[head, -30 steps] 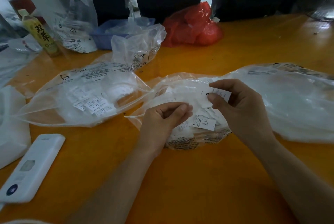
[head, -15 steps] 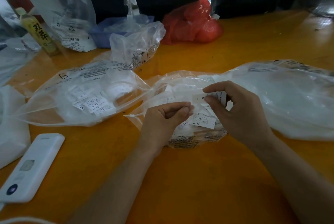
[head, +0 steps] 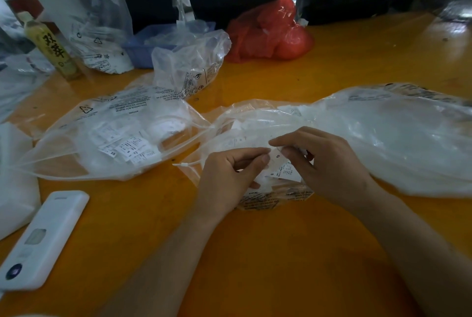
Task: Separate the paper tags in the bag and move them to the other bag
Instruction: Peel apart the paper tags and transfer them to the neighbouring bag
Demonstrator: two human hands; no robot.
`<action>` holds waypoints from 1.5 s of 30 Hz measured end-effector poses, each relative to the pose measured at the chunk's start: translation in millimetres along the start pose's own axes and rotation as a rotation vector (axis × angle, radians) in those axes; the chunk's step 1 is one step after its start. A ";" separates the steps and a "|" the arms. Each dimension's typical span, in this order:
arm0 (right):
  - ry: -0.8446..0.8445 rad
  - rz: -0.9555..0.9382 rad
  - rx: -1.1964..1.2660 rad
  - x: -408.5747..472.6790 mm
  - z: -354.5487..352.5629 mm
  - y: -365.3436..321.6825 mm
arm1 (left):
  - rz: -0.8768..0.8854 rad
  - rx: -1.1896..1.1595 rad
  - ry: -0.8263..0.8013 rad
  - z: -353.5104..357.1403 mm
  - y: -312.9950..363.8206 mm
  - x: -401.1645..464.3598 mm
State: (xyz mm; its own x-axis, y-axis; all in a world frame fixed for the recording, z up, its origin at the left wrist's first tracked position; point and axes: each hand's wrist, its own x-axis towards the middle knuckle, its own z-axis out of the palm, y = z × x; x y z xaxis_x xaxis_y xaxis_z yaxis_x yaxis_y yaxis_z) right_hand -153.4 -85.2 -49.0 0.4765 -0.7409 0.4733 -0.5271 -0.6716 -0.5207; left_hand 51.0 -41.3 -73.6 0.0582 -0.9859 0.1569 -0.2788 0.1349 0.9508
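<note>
Hands met over the middle clear bag (head: 245,122): left hand (head: 229,176) and right hand (head: 329,166) both pinched one paper tag (head: 277,157) above it; the other bag (head: 107,135) lay just left.

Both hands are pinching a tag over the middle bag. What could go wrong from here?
1. The left hand and right hand pinch one small paper tag from both sides; pulling apart could tear it.
2. More loose tags lie right under it, so an extra one may cling and come along.
3. The receiving bag lies slumped, so a tag might land on the table.
</note>
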 end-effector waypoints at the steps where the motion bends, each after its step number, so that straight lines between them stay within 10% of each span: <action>1: -0.004 0.014 0.009 -0.4 1.6 -0.6 | 0.006 0.007 -0.003 0.3 1.5 -0.8; 8: 0.178 0.378 0.322 1.5 5.2 3.1 | -0.067 -0.161 0.062 2.0 5.0 -0.2; 24: 0.119 0.322 0.377 -1.8 13.3 -8.1 | -0.106 -0.299 0.069 0.8 2.8 3.1; 35: 0.217 0.360 0.364 2.4 -4.0 -5.0 | 0.392 0.382 0.452 -39.2 10.5 6.9; 42: 0.523 0.388 -0.159 5.9 -53.4 27.1 | -0.003 0.876 0.682 -107.0 -7.7 15.2; 45: 0.303 0.540 -0.409 3.4 -68.3 47.7 | -0.235 1.035 0.559 -116.4 -14.1 17.4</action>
State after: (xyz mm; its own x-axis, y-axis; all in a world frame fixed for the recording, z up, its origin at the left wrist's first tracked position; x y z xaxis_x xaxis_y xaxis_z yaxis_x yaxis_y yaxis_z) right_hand -225.0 -119.6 -23.6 -0.1068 -0.8955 0.4321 -0.8812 -0.1161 -0.4583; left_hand 167.5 -48.9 -53.2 0.5473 -0.7620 0.3461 -0.8294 -0.4385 0.3461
